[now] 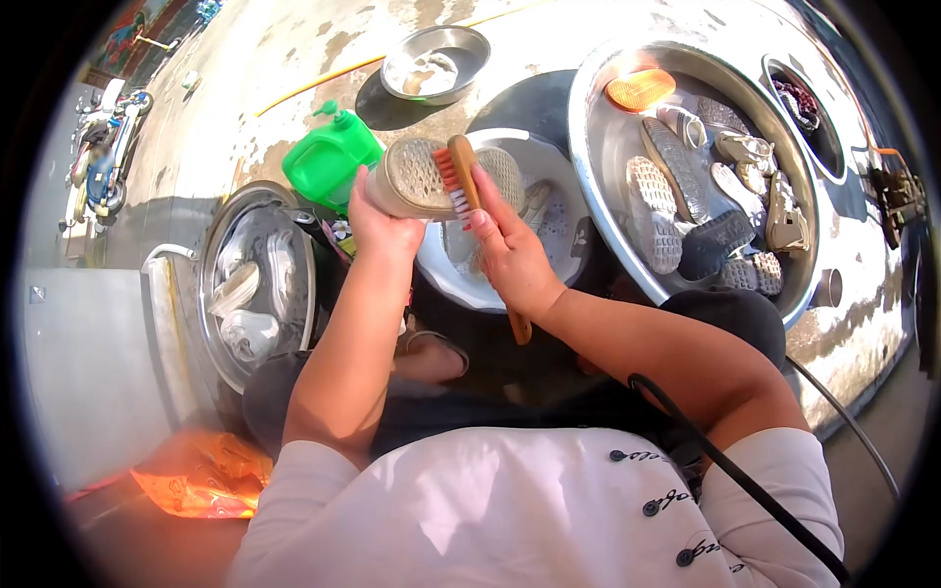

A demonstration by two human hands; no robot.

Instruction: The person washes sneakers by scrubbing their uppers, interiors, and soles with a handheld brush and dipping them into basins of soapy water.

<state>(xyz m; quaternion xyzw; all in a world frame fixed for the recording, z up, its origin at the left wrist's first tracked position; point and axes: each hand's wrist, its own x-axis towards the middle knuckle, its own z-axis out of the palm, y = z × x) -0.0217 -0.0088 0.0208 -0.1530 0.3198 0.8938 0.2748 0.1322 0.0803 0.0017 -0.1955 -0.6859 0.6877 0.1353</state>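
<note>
My left hand (pixel 380 223) grips a pale shoe (pixel 414 174) with its textured sole turned up. In my right hand (pixel 518 257) is a wooden scrubbing brush (pixel 464 162), held by its long handle. Its red and white bristles touch the sole, and the brush head hides part of the shoe. Below both hands sits a white basin (pixel 438 279) of cloudy, sudsy water, where another shoe (pixel 536 204) partly shows.
A large metal tub (pixel 580 137) at right holds several shoes and an orange sole (pixel 640 90). A metal basin (pixel 209 328) with wet shoes stands left. Nearby are a green pump jug (pixel 328 162), a small metal bowl (pixel 470 86) and an orange bag (pixel 201 475).
</note>
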